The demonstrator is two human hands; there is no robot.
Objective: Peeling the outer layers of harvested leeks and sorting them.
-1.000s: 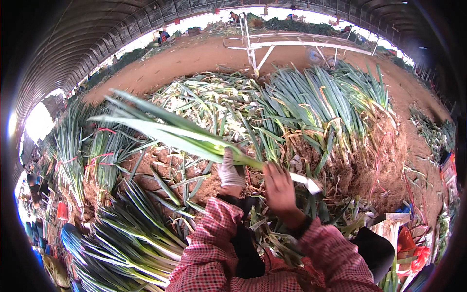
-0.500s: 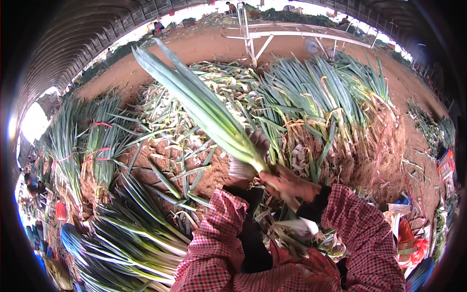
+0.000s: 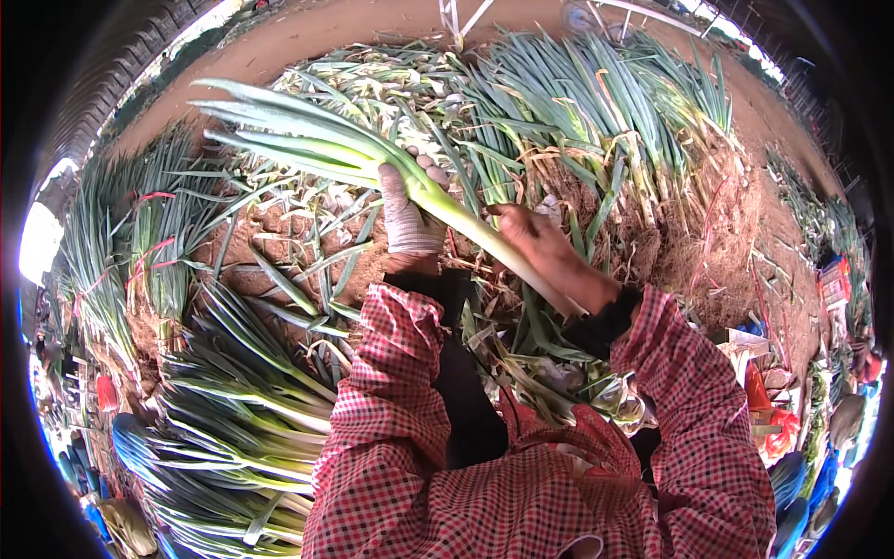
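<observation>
A long green onion (image 3: 456, 214) lies slanted across the middle, its green leaves fanned to the upper left and its pale stem end toward the lower right. My left hand (image 3: 410, 210), in a light knitted glove with bare-looking fingertips, is closed round it where the leaves meet the stem. Bare and curled, my right hand (image 3: 549, 247) is closed at the pale stem, its lower fingers partly hidden. Below my hands lie stripped leaves and peelings (image 3: 531, 363).
Trimmed green onions (image 3: 242, 438) are piled at the lower left. Tied bunches (image 3: 149, 233) stand at the left. Untrimmed onions with soil-covered roots (image 3: 596, 140) lie at the far right. A heap of leaf scraps (image 3: 363, 84) is beyond my hands, near a white metal frame (image 3: 456, 19).
The onion has tipped lower and more level, leaves swinging left. My left hand moved up and left along it; my right hand moved upward. The head view has tilted downward.
</observation>
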